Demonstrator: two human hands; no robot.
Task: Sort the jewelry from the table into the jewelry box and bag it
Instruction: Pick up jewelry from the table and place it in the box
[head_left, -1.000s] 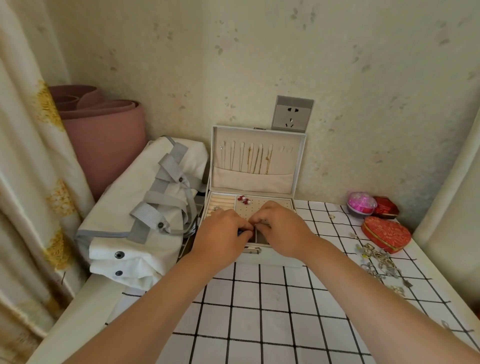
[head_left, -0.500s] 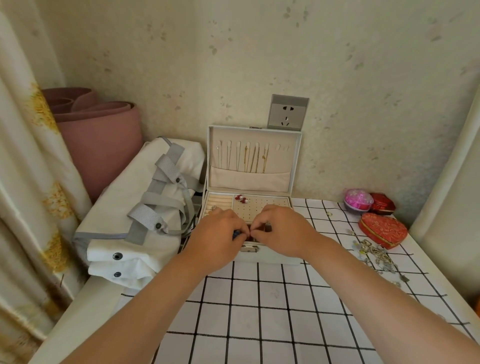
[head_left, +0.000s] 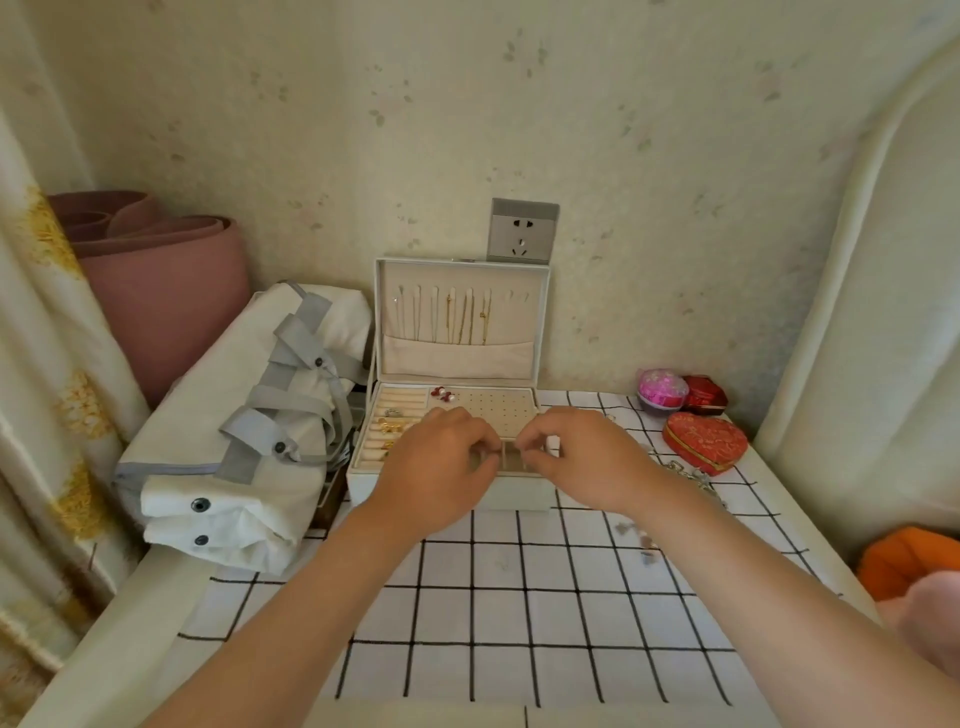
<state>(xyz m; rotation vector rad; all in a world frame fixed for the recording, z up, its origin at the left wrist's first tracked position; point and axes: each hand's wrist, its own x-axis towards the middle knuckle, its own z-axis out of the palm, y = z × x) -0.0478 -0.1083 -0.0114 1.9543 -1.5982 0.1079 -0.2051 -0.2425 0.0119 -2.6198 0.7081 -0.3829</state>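
Head view, working outward: nearest me the checked table has a few small loose pieces on its right side. A little farther right lies a silver chain heap, not yet sorted.

Beyond those, both hands are over the near row of the jewelry box. A second ago they were pressed together, fingertips meeting on something small and dark. Now the left hand and right hand have drawn apart, and I can see the box's near compartments between them. Both have their fingers curled as in a pinch, but I cannot tell whether either holds anything. I judge that piece is in or just going in, so the next reach is to the right.

Farther in, gold rings sit in the left rolls and red earrings on the stud panel. Necklaces hang in the raised lid. The white bag lies just left of the box.
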